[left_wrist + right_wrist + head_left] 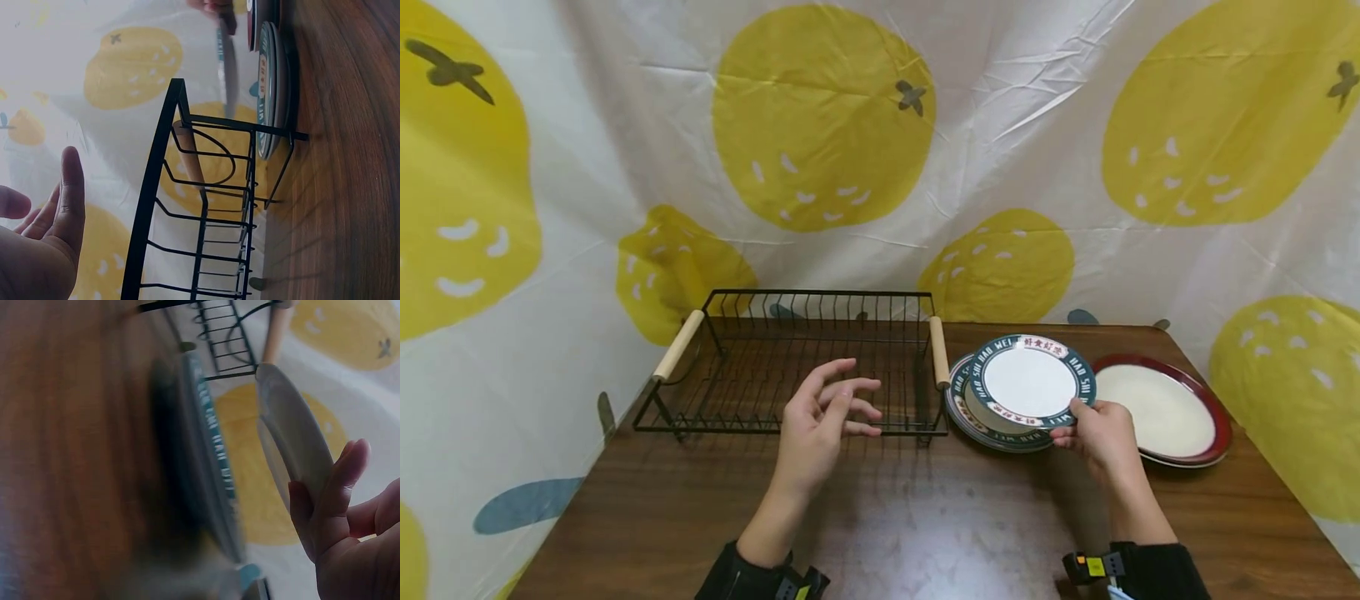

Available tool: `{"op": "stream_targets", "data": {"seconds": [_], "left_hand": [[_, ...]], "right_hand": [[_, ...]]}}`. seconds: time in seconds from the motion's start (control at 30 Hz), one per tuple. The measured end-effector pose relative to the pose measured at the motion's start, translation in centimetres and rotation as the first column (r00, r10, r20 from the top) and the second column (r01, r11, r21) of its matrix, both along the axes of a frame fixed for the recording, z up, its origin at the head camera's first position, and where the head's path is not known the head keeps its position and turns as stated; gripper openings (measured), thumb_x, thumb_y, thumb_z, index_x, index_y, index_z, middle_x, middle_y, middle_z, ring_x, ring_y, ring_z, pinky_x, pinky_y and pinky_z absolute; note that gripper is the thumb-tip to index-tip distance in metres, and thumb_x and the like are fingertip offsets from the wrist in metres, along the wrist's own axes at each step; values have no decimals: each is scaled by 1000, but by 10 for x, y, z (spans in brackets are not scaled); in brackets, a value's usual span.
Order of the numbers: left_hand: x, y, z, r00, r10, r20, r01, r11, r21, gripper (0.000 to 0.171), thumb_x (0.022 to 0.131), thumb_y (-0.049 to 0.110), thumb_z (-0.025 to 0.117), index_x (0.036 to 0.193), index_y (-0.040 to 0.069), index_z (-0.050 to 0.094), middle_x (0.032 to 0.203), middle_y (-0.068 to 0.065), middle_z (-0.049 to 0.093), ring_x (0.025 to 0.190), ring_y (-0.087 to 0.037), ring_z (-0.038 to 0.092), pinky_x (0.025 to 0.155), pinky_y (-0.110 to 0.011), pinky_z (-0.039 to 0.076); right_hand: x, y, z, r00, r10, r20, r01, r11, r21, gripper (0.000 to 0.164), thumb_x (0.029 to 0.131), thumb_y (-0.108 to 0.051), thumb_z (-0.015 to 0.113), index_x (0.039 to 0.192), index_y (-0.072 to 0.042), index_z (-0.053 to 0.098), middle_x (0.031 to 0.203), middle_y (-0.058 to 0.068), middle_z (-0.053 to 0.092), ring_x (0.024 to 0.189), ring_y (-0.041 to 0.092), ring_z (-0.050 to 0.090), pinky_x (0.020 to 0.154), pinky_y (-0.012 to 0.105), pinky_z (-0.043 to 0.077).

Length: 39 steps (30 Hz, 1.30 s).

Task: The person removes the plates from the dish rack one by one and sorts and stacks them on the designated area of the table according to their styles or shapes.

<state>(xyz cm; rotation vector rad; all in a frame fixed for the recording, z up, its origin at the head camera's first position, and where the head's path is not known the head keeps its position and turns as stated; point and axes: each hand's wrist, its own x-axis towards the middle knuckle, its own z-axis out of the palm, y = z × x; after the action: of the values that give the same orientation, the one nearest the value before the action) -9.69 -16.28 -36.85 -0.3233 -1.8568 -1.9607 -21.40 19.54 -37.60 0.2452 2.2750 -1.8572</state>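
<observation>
My right hand [1105, 433] pinches the near right edge of a small white plate [1030, 382] with a lettered teal rim, thumb on top and fingers beneath. It is raised and tilted above a stack of larger teal-rimmed plates [957, 408] and overlaps them in the head view. From the right wrist, the held plate's pale underside [294, 431] shows beside the thumb and fingers. My left hand [816, 425] holds nothing; its loosely bent fingers hover before the black wire dish rack [820, 292]. In the left wrist view, the left hand [47, 250] is apart from the rack.
To the right of the teal-rimmed stack lie cream plates with a dark red rim [1222, 425]. Wooden handles [940, 354] top the rack's two ends, the right one close to the stack. Behind the wooden table [910, 517] hangs a fruit-printed cloth [1000, 167].
</observation>
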Motion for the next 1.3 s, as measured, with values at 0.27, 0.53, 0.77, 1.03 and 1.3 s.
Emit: {"op": "stream_targets", "data": {"seconds": [0.27, 0.53, 0.77, 1.03, 1.3], "left_hand": [[0, -1, 1, 1000, -1, 22, 0, 1000, 14, 32, 113, 7, 46, 144, 4, 53, 127, -28, 73, 85, -18, 77, 72, -41, 69], [0, 0, 2, 1000, -4, 19, 4, 1000, 8, 32, 113, 8, 47, 145, 4, 52, 127, -29, 72, 84, -16, 76, 72, -41, 69], [-1, 0, 4, 1000, -5, 12, 5, 1000, 16, 32, 113, 7, 46, 144, 3, 52, 127, -29, 72, 84, -16, 76, 71, -42, 69], [0, 1, 4, 1000, -11, 26, 10, 999, 35, 32, 113, 6, 44, 144, 2, 52, 127, -31, 71, 83, -16, 76, 71, -41, 69], [-1, -1, 3, 1000, 17, 18, -17, 1000, 8, 31, 113, 6, 44, 142, 3, 54, 127, -29, 72, 86, -20, 77, 72, -41, 69]], "right_hand": [[-3, -2, -20, 998, 36, 46, -37, 999, 29, 58, 116, -21, 37, 150, 25, 32, 75, 3, 69, 63, 8, 72, 64, 22, 63], [-3, -7, -26, 998, 38, 46, -38, 999, 13, 58, 115, -18, 37, 150, 28, 29, 76, 6, 68, 62, 8, 72, 64, 24, 65], [-2, -12, -25, 997, 77, 15, -78, 970, 231, 50, 113, -30, 43, 132, 16, 49, 69, 4, 62, 56, 12, 63, 55, 27, 57], [0, -6, -27, 986, 165, -3, -145, 875, 462, 51, 110, -33, 48, 129, 14, 52, 73, 10, 70, 54, 17, 64, 55, 31, 57], [4, -10, -9, 983, 183, -7, -163, 889, 428, 73, 112, -33, 47, 161, 14, 22, 93, 21, 72, 62, 19, 69, 61, 33, 61]]}}
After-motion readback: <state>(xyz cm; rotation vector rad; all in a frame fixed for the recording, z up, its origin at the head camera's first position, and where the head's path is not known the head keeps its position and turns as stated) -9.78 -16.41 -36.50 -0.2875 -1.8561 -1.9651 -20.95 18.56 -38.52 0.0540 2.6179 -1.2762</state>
